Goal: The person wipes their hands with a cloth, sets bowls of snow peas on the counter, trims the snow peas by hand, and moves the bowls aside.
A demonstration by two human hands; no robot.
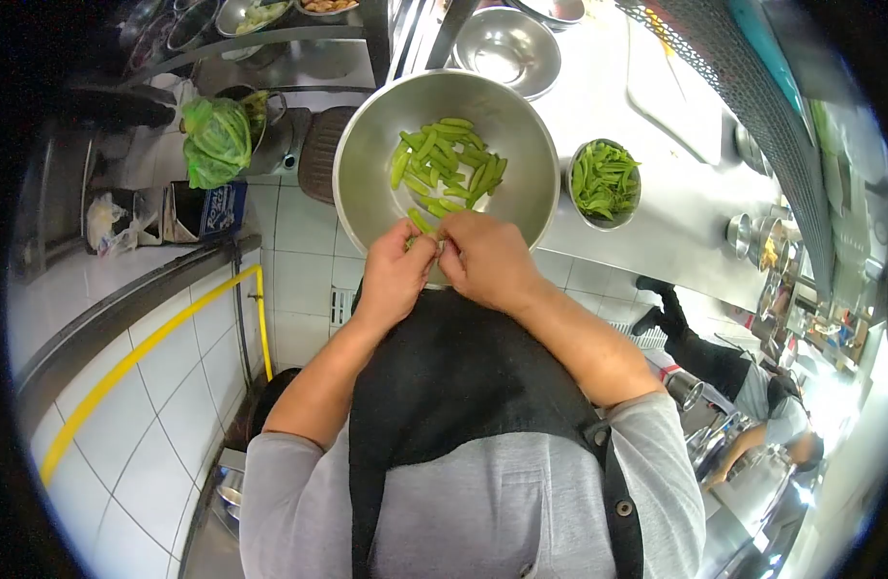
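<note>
A large steel bowl point(354, 164) lies in front of me with several green pea pods point(442, 159) in its bottom. Over its near rim, my left hand point(396, 270) and my right hand point(487, 259) meet, fingers pinched together. One pea pod point(420, 221) pokes up from between them, its lower end hidden by the fingers. Both hands appear closed on this pod. To the right of the bowl, a smaller steel bowl point(637, 201) is filled with more green pods point(603, 179).
An upside-down-looking steel bowl stack is absent; a steel bowl point(555, 58) stands beyond on the counter point(675, 217), near a white cutting board point(675, 96). Leafy greens in a bag point(217, 140) are at left. A yellow pipe point(140, 357) runs along the tiled wall. Another person point(762, 396) works at right.
</note>
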